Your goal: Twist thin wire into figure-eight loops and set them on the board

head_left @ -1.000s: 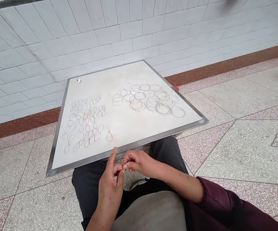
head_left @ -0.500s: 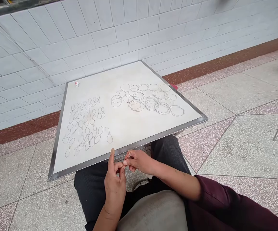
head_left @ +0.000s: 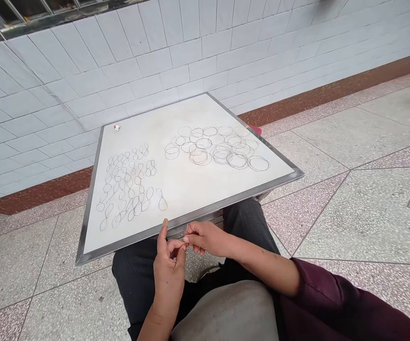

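Both my hands meet just off the table's near edge, their fingertips pinched close together. My left hand [head_left: 171, 265] has thumb and a finger closed on a thin wire that barely shows, while its index finger points up by the table rim. From the right, my right hand [head_left: 206, 238] pinches at the same spot, its thumb and fingertips almost touching the left ones. Nearest on the tabletop lies a wire twisted into a figure eight [head_left: 162, 203]. More twisted wire loops [head_left: 135, 206] lie in rows on the left. Round wire rings [head_left: 238, 160] overlap at the right.
The white table [head_left: 190, 199] has a grey metal rim and stands against a white tiled wall [head_left: 176, 59]. A small white and red object [head_left: 117, 128] sits near its far left corner. My legs [head_left: 249, 222] are under the near edge. Speckled floor tiles [head_left: 378, 213] surround it.
The view has shifted slightly, showing more of the barred window at top left. My hands keep their pinch at the same place, with only small finger movement.
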The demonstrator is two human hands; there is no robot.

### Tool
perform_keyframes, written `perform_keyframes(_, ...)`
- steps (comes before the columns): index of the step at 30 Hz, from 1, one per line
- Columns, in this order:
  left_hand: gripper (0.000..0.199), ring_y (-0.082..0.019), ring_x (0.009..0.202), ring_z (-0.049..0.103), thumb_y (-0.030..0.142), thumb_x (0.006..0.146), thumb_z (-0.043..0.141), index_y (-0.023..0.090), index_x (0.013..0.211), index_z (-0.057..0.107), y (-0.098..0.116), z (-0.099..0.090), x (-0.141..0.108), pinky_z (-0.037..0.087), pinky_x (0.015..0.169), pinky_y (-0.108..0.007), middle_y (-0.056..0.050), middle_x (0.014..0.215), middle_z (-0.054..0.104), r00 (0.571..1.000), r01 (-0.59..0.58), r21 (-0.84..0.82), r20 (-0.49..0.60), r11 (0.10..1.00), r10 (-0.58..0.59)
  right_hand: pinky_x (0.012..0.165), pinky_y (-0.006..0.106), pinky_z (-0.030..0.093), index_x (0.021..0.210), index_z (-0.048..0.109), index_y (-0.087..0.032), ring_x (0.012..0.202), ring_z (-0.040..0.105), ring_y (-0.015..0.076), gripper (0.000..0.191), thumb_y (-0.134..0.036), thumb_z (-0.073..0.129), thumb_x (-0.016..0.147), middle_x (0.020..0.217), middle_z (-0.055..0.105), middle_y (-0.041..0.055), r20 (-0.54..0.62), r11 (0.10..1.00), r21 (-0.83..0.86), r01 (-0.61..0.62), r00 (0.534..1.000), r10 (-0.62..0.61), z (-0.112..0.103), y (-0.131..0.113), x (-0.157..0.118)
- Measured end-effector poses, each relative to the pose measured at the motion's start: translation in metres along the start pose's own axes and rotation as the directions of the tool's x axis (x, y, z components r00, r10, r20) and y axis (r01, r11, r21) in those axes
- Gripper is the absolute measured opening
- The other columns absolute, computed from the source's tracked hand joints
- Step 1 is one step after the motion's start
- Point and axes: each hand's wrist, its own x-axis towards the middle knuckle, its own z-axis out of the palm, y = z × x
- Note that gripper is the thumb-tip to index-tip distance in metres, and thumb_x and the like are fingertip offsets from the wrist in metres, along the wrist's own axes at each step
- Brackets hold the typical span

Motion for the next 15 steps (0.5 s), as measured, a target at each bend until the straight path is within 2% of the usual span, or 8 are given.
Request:
perform_keyframes(2,0.072,-0.018,0.071,0.061,0.035,0.093,0.053,0.025,0.155,0.020,-0.001,0.001,-0.001,0.051,0.076,-0.034,0.001,0.079,0.068,0.996,-0.076,0.167,-0.027,0.983,0.081,0.047,0.020,0.044,0.080,0.056,-0.019,0.048,0.053,0.0093,0.012,-0.026,0.058,0.090,0.057,0.058,-0.0043,-0.028,0.999,-0.033,-0.018,0.999,0.017,0.004,-0.003,0.000)
perform_keyframes(4,0.062,-0.020,0.077,0.061,0.033,0.094,0.049,0.020,0.152,0.030,-0.003,0.002,0.000,0.050,0.080,-0.036,-0.002,0.081,0.068,0.981,-0.161,0.293,-0.053,0.942,0.184,0.047,0.020,0.043,0.081,0.056,-0.019,0.048,0.053,0.0096,0.012,-0.026,0.057,0.091,0.057,0.058,-0.0041,-0.064,0.998,-0.052,-0.040,0.997,0.036,0.008,-0.004,0.002)
perform_keyframes(6,0.057,-0.021,0.079,0.060,0.032,0.094,0.048,0.018,0.149,0.038,-0.005,0.005,0.002,0.048,0.081,-0.036,-0.004,0.081,0.068,0.972,-0.180,0.323,-0.087,0.929,0.218,0.047,0.020,0.043,0.081,0.055,-0.019,0.048,0.053,0.0096,0.012,-0.025,0.057,0.091,0.058,0.057,-0.0040,-0.100,0.997,-0.048,-0.065,0.993,0.060,0.011,-0.004,0.006)
perform_keyframes(8,0.062,-0.019,0.073,0.059,0.034,0.093,0.052,0.020,0.150,0.034,-0.008,0.006,0.005,0.049,0.077,-0.035,-0.002,0.078,0.066,0.984,-0.107,0.193,-0.117,0.975,0.131,0.047,0.020,0.043,0.080,0.055,-0.018,0.051,0.054,0.0098,0.012,-0.024,0.057,0.090,0.060,0.056,-0.0036,-0.104,0.997,0.001,-0.083,0.991,0.082,0.010,-0.003,0.009)
perform_keyframes(10,0.074,-0.017,0.067,0.058,0.037,0.090,0.058,0.021,0.153,0.024,-0.011,0.006,0.008,0.049,0.071,-0.032,0.001,0.075,0.064,0.997,0.007,-0.062,-0.079,0.998,-0.011,0.047,0.019,0.044,0.078,0.056,-0.017,0.056,0.056,0.0097,0.016,-0.027,0.055,0.091,0.066,0.057,-0.0020,-0.053,0.994,0.082,-0.069,0.996,0.073,0.005,-0.001,0.011)
perform_keyframes(12,0.080,-0.015,0.066,0.057,0.037,0.086,0.065,0.020,0.152,0.023,-0.012,0.004,0.010,0.048,0.069,-0.030,0.003,0.074,0.064,0.995,0.099,-0.297,-0.001,0.950,-0.104,0.046,0.018,0.044,0.079,0.058,-0.016,0.059,0.057,0.0094,0.024,-0.034,0.053,0.093,0.072,0.059,-0.0002,0.019,0.989,0.146,-0.034,0.999,0.032,-0.001,0.000,0.011)
perform_keyframes(15,0.077,-0.013,0.069,0.057,0.034,0.083,0.069,0.021,0.149,0.030,-0.012,0.003,0.010,0.047,0.069,-0.027,0.002,0.078,0.065,0.985,0.170,-0.446,0.068,0.879,-0.156,0.047,0.017,0.044,0.079,0.060,-0.015,0.061,0.057,0.0091,0.027,-0.040,0.057,0.090,0.074,0.061,-0.0001,0.072,0.986,0.166,-0.001,0.997,-0.011,-0.007,-0.001,0.008)
